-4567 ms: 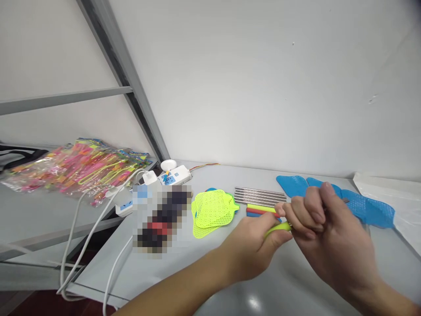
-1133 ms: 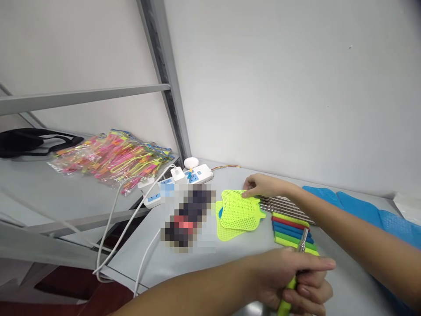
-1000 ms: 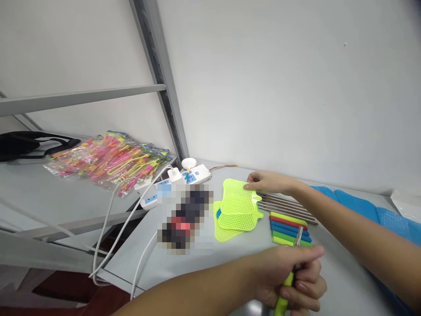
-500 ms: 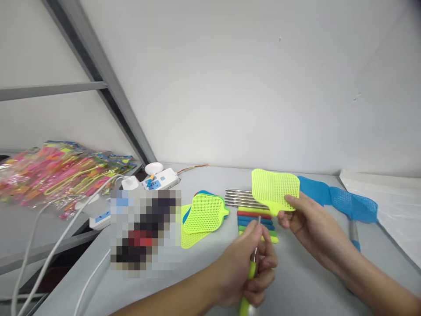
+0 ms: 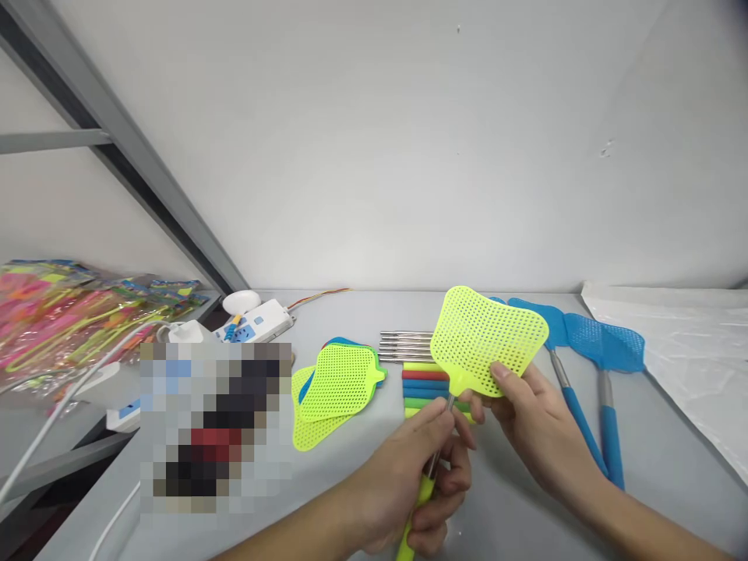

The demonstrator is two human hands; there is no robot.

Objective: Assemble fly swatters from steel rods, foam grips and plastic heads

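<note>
My left hand (image 5: pixel 429 475) is closed round a thin metal rod with a yellow-green grip (image 5: pixel 419 499), pointing up and away from me. My right hand (image 5: pixel 529 425) pinches a yellow-green mesh swatter head (image 5: pixel 488 339) by its lower edge, and the head's neck meets the rod's tip just above my left fingers. Behind my hands lie a row of coloured grips (image 5: pixel 424 386) and a bundle of bare metal rods (image 5: pixel 406 347) on the grey table (image 5: pixel 526 514). A small pile of yellow-green and blue swatter heads (image 5: pixel 336 382) lies to the left.
Two blue swatters with handles (image 5: pixel 601 366) lie at the right, beside a clear plastic sheet (image 5: pixel 672 351). At the left are a white power strip (image 5: pixel 257 319) with cables, a pixelated object (image 5: pixel 213 425), a pack of bright toys (image 5: pixel 64 312) and a slanted metal frame post (image 5: pixel 128 148).
My right hand lifted one yellow-green head from the pile and carried it right, down to the tip of the rod in my left hand. The camera view swung right.
</note>
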